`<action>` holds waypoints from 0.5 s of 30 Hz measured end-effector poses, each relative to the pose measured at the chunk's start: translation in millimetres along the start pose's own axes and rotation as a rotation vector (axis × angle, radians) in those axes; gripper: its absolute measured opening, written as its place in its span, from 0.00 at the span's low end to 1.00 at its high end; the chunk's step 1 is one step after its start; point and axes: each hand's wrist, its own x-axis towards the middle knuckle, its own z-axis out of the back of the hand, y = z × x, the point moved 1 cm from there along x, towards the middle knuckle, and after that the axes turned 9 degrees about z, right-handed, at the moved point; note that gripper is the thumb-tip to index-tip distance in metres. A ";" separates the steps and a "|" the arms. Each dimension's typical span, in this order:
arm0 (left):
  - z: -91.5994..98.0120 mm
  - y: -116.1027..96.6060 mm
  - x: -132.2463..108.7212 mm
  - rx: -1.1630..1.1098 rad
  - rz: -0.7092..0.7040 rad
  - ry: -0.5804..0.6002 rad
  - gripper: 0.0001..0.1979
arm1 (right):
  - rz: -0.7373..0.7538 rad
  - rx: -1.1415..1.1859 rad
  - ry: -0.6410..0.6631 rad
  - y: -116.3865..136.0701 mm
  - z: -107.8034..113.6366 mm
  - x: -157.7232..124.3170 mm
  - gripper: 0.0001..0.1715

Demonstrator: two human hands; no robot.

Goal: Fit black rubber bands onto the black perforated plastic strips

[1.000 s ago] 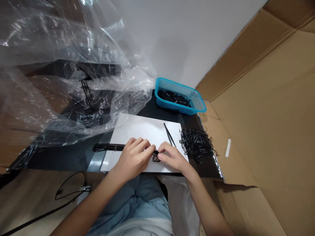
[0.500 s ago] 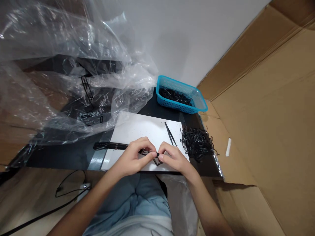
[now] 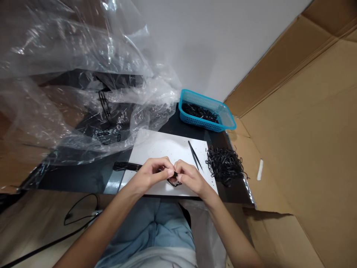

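My left hand [image 3: 154,173] and my right hand [image 3: 191,176] meet over a white sheet [image 3: 156,143], fingertips pinched together. Between them is a small black piece [image 3: 175,174], mostly covered by the fingers. A thin dark loop [image 3: 173,183] hangs just below the fingertips. From beside my left hand a bundled black cord [image 3: 125,166] reaches out to the left, across the sheet's edge; whether it joins the held piece is hidden. Black tweezers [image 3: 195,154] lie on the sheet beyond my right hand. To the right sits a tangled heap of small black loops [image 3: 225,165].
A blue basket [image 3: 206,121] with black pieces inside stands at the back of the dark table [image 3: 83,178]. Clear plastic sheeting [image 3: 92,48] drapes over the left side, with several black loops near it. Cardboard [image 3: 306,123] walls the right side.
Both hands have shifted slightly left over the sheet, still pinching the small black piece. The whole view has tilted a little, moving the table items slightly right and down.
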 end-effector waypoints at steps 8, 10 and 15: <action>4.1 -2.9 -3.2 -0.137 0.027 0.000 0.16 | -0.024 0.155 -0.046 7.9 -11.8 13.2 0.03; 4.7 -4.0 -3.8 -0.134 0.027 -0.013 0.16 | -0.030 0.148 -0.053 8.1 -14.9 16.0 0.03; 7.8 -4.8 -3.4 -0.055 0.001 -0.036 0.18 | -0.023 0.125 -0.054 4.0 -14.9 18.3 0.04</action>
